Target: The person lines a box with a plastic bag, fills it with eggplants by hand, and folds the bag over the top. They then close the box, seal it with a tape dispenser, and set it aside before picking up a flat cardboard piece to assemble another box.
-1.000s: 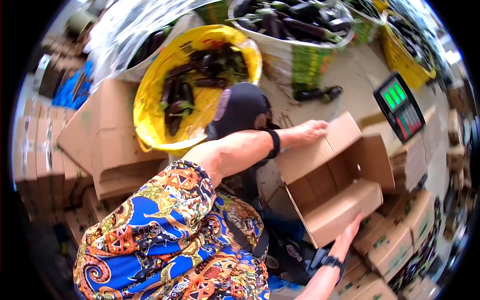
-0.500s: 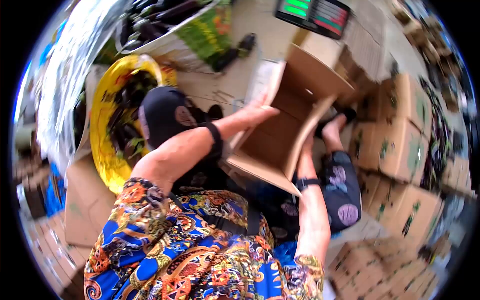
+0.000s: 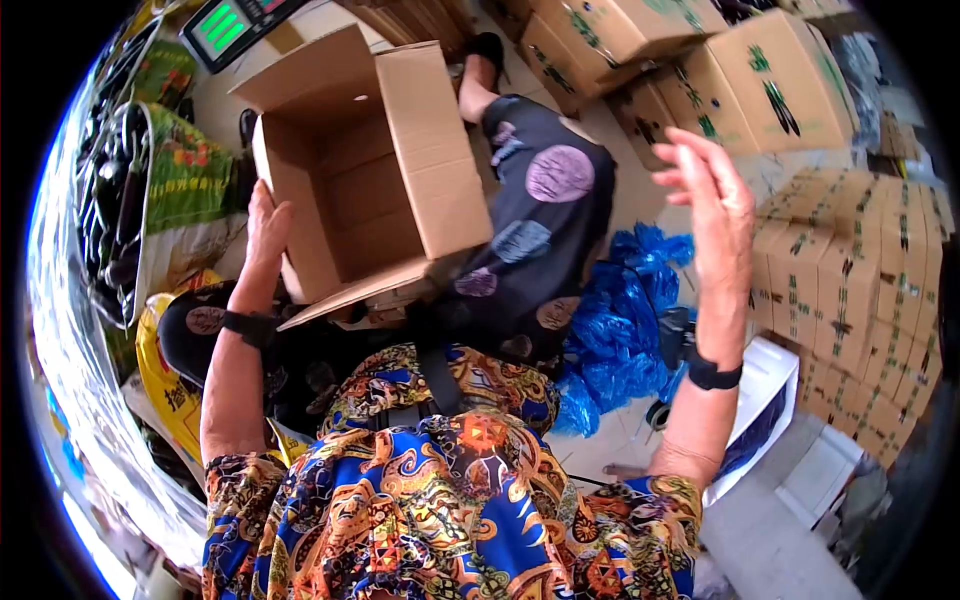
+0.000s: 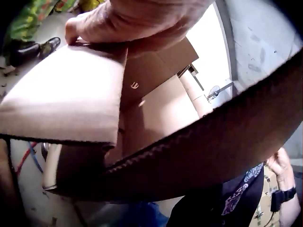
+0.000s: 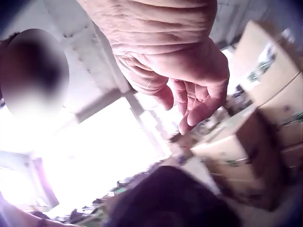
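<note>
An empty cardboard box with its flaps raised stands between the person's legs in the head view, its opening facing up. The left hand grips its left side wall, thumb toward the inside. From the left wrist, the same hand bends over the edge of a box flap. Off to the right, the right hand is raised in the air, holding nothing. Its fingers hang loosely bent in the right wrist view, with stacked cartons beyond them.
Blue plastic bags lie on the floor right of the knee. Packed cartons stand at the upper right, and a stack of printed boxes at the right. A scale display glows green at upper left, above sacks of eggplants.
The right hand has let go of the box and swung out to the right. The left hand has kept its hold while the box turned upright. The head view has shifted rightward.
</note>
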Motion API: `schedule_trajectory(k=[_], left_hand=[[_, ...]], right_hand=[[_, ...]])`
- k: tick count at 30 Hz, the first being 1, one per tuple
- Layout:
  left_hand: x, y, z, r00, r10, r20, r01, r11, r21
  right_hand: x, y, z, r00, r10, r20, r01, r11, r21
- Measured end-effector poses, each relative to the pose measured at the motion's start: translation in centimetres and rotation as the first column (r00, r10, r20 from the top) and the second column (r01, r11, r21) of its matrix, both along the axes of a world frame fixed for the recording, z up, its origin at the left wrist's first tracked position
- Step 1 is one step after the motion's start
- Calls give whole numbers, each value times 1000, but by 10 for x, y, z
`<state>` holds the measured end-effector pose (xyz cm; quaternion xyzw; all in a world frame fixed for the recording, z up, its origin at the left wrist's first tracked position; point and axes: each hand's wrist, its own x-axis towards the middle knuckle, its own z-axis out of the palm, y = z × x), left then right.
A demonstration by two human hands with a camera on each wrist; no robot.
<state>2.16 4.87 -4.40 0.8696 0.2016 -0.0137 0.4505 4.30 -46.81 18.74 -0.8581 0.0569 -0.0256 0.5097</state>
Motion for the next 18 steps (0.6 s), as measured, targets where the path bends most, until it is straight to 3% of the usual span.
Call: schedule_trajectory(k=[2,3,6,9,10,12,15,17,18], left_hand=[[2,-5,17,998,-58,28,53,985,163],[5,14,2,995,-86,45,75,974,212],[3,-2,48,1000,-18,-20,14,988,-157],[0,-19,90,991,-134,-8,133,986,-104],[-3,-27,102,984,-176,-1,176,983,-58],[-5,-32,114,982,-189,-3,189,980,-57],[-8,-43,131,978,-206,-34,202,975,-96],[-13,-59,148,976,-209,-61,203,974,-98],[-13,-65,153,972,-217,-93,209,974,-90]], right_hand=[[-15,-86,-56,979,-172,-109,168,985,-39],[-33,-115,-91,949,-251,-189,230,965,-125],[-103,-176,-205,833,-313,-457,281,950,-138],[-172,-182,-293,719,-340,-606,351,930,-106],[-185,-169,-296,651,-373,-662,421,902,-94],[-204,-156,-325,664,-355,-658,419,906,-66],[-199,-128,-365,786,-219,-578,150,975,-166],[-182,-94,-374,840,-215,-498,17,928,-372],[-176,-75,-381,828,-305,-471,109,911,-398]])
